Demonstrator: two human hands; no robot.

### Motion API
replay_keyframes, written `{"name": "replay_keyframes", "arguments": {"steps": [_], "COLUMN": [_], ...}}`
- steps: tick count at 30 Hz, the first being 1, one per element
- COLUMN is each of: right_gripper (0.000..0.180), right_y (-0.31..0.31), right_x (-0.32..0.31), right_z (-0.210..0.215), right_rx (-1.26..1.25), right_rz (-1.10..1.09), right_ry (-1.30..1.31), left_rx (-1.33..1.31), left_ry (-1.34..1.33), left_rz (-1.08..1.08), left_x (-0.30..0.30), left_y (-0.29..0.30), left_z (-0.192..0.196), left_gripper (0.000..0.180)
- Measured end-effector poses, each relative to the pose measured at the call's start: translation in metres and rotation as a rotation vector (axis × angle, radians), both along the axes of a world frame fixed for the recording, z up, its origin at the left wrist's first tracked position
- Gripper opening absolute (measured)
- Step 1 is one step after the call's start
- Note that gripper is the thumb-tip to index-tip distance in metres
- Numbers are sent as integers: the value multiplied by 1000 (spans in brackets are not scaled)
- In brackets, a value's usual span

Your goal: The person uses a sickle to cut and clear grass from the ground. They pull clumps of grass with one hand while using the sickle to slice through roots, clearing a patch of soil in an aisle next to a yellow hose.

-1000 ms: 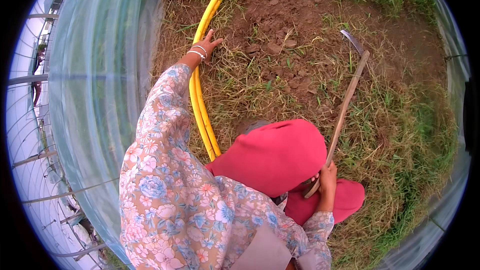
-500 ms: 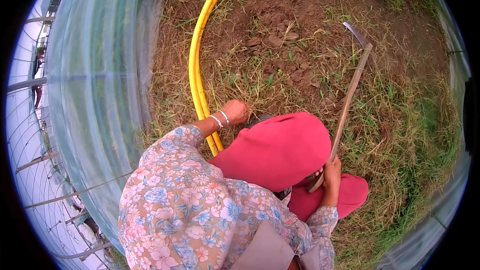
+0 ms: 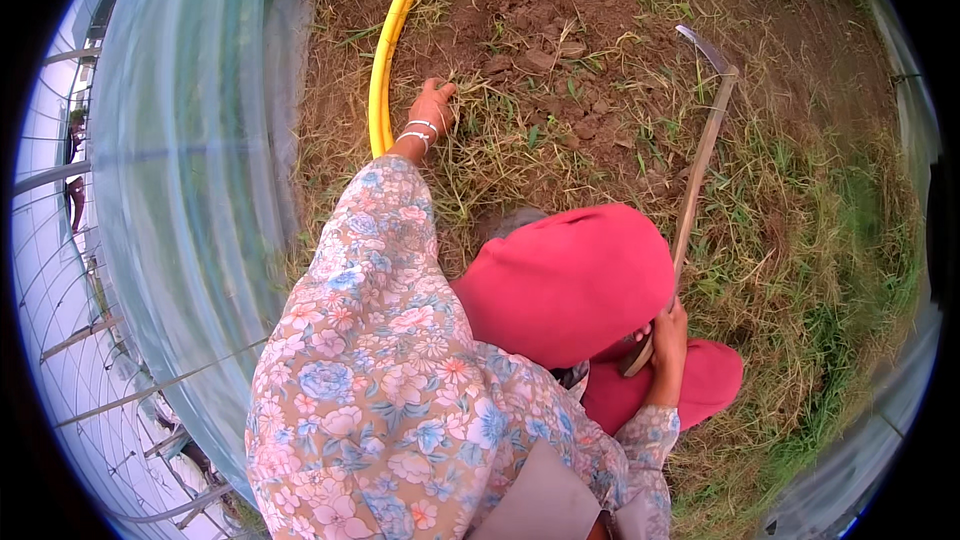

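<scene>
My left arm is stretched forward. My left hand [image 3: 434, 108], with two pale bracelets at its wrist, is low over dry grass beside the yellow hose [image 3: 383, 70]. Its fingers look bent together; whatever they hold, if anything, is too small to make out. My right hand [image 3: 668, 338] is wrapped round the lower end of a long-handled sickle [image 3: 700, 158], by my right knee. The sickle's wooden shaft slants forward and to the right. Its thin curved blade [image 3: 706, 48] points left above the soil. My raised knee hides part of the grip.
Loose brown soil [image 3: 560, 0] with clods lies ahead, with cut and growing grass [image 3: 800, 270] around it. A translucent plastic sheet wall [image 3: 185, 140] rises close on the left, and another sheet [image 3: 900, 380] borders the right. My red-trousered knee [image 3: 575, 270] sticks up in the middle.
My left hand has gone forward and slightly left from beside my knee, along the hose. My right hand keeps its hold on the sickle, which has hardly shifted.
</scene>
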State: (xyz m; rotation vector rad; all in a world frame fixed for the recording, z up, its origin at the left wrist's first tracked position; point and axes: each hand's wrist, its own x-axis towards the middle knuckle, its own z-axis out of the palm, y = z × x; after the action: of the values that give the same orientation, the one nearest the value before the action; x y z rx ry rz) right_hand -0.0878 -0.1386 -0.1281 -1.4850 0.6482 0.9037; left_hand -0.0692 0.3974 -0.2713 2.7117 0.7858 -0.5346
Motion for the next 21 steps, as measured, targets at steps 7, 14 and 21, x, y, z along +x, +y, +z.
{"name": "replay_keyframes", "arguments": {"steps": [7,14,21], "right_gripper": [11,11,11], "right_y": [-2,-1,8], "right_x": [0,0,12], "right_z": [-2,-1,-5], "right_rx": [-43,-68,-44], "right_rz": [5,8,-6], "right_ry": [-1,5,8], "left_rx": [-197,-103,-79], "left_ry": [-251,-53,95], "left_rz": [181,-33,-234], "left_x": [5,-53,-134], "left_y": [-7,-49,-109], "left_z": [-14,35,75], "left_gripper": [39,30,37]}}
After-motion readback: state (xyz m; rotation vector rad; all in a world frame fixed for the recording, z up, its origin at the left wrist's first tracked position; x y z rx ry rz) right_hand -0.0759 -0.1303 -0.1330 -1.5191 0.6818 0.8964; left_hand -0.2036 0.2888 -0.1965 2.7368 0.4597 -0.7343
